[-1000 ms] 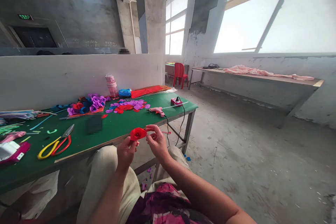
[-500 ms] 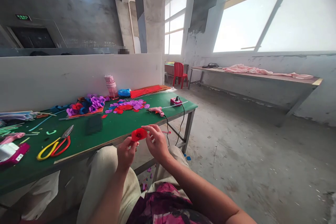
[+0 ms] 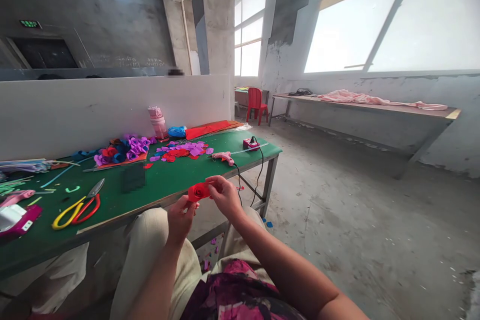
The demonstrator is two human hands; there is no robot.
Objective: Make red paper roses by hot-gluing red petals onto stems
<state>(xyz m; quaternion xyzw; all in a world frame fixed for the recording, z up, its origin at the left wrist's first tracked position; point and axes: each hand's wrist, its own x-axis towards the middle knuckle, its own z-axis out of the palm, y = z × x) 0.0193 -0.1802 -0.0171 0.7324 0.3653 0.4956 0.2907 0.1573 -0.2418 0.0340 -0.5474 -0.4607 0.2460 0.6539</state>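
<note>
A red paper flower [image 3: 198, 191] with a spiral centre is held above my lap, just off the table's front edge. My left hand [image 3: 182, 214] grips it from below and the left, thumb and fingers pinched at its base. My right hand [image 3: 224, 194] is closed on the flower's right edge, fingertips pressed together there. Behind the hands, on the green table [image 3: 168, 176], lie a pink glue gun [image 3: 224, 157] and loose purple and red petals [image 3: 187, 150]. Finished purple, red and blue flowers [image 3: 125, 150] are heaped further left.
Scissors [image 3: 80, 207] with yellow and red handles lie on the table at left. A pink bottle [image 3: 158, 122] stands by the white partition. Black cords [image 3: 258, 180] hang over the table's right edge near a pink socket box [image 3: 251, 144].
My right fingers have moved slightly and now pinch the flower's right edge, where the fingers were more spread before. My left hand stays in place with the flower.
</note>
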